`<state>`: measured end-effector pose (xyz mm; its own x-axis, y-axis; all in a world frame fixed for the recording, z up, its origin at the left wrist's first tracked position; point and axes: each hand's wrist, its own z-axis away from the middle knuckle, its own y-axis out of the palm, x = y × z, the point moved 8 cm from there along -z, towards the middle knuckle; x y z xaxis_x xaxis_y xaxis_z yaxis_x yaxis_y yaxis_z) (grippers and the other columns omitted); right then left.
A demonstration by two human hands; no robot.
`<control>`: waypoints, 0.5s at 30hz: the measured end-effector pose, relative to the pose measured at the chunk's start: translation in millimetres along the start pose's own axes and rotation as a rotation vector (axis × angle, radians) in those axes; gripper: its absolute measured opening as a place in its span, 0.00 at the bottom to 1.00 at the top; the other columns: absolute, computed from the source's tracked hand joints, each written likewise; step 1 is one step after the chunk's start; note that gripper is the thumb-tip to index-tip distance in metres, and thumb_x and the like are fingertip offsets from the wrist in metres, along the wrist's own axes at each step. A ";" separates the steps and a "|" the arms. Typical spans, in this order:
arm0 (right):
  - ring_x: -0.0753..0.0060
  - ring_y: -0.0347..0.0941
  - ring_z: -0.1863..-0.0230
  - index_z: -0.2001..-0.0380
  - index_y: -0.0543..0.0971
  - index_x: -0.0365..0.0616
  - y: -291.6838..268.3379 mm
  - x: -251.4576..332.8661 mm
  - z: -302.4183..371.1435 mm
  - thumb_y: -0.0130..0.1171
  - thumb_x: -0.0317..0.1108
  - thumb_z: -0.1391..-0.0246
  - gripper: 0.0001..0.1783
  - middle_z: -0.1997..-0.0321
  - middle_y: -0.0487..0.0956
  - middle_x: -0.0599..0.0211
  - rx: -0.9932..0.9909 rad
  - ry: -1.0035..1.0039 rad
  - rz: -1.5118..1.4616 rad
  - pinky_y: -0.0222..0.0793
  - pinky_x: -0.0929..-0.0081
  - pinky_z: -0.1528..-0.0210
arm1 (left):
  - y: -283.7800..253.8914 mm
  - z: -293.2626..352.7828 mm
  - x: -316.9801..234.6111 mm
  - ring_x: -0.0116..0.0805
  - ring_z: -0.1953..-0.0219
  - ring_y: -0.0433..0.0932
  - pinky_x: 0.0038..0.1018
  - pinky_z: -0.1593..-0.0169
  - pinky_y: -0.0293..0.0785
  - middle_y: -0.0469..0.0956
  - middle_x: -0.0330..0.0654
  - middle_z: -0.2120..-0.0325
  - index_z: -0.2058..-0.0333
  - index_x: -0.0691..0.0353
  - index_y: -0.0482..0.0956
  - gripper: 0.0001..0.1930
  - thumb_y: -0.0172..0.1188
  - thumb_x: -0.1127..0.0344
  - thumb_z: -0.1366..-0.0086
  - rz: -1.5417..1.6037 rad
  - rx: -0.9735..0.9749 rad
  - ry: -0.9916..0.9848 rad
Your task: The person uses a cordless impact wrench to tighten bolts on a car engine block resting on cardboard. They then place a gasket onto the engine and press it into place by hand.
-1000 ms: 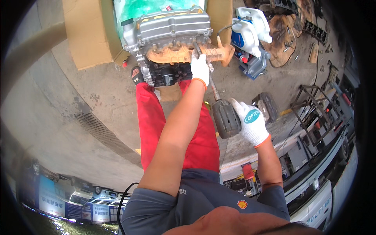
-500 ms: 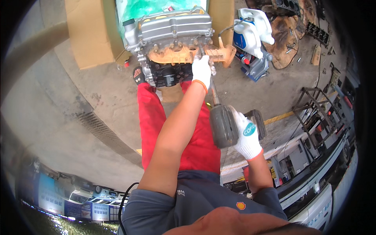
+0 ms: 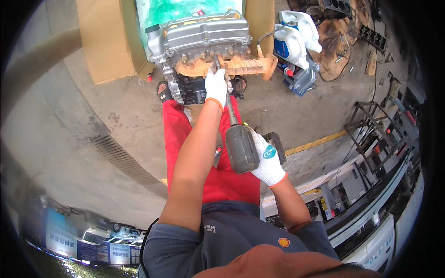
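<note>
A silver engine stands in front of my feet, with a rusty orange exhaust manifold along its near side. My gloved right hand grips a dark cordless impact wrench, whose long extension bar points away from me toward the manifold. My gloved left hand is closed around the far part of that bar, near the socket. The socket end is at the manifold's upper edge, left of its middle; whether it sits on a nut I cannot tell.
Cardboard flanks the engine, with green plastic sheeting behind. White jugs stand on the right beside a stained board with loose parts. A metal frame is farther right; a floor grate lies left.
Both hands have moved left with the impact wrench and its bar. The socket end has shifted from the manifold's right part to a spot left of its middle.
</note>
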<state>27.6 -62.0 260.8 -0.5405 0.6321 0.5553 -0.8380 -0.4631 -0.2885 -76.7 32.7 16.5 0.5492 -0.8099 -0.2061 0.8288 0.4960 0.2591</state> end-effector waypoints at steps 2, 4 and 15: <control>0.45 0.78 0.40 0.31 0.69 0.38 -3.8 -8.2 0.7 0.72 0.35 0.48 0.42 0.37 0.77 0.45 -0.042 -0.037 0.003 0.75 0.62 0.39 | -1.6 -3.0 7.5 0.26 0.84 0.65 0.24 0.82 0.63 0.68 0.35 0.78 0.43 0.47 0.68 0.14 0.51 0.66 0.24 0.079 -0.020 -0.014; 0.53 0.77 0.37 0.31 0.69 0.35 -14.2 -16.4 -1.7 0.73 0.32 0.48 0.41 0.37 0.78 0.49 -0.019 0.025 -0.120 0.74 0.64 0.35 | -1.3 -10.6 13.2 0.26 0.83 0.65 0.25 0.82 0.63 0.68 0.35 0.77 0.49 0.48 0.68 0.08 0.50 0.66 0.24 0.180 -0.049 -0.005; 0.61 0.78 0.61 0.30 0.70 0.48 -45.9 64.0 -20.4 0.62 0.30 0.50 0.40 0.58 0.77 0.65 0.113 -0.317 1.074 0.71 0.62 0.57 | -0.7 -9.3 34.1 0.25 0.83 0.64 0.24 0.82 0.63 0.70 0.36 0.75 0.55 0.49 0.68 0.02 0.51 0.63 0.21 0.585 0.121 -0.075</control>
<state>30.0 12.4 293.6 -0.9209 -0.3076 0.2395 0.0708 -0.7363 -0.6730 -57.6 7.7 0.6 0.8978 -0.4349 0.0690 0.3704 0.8307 0.4157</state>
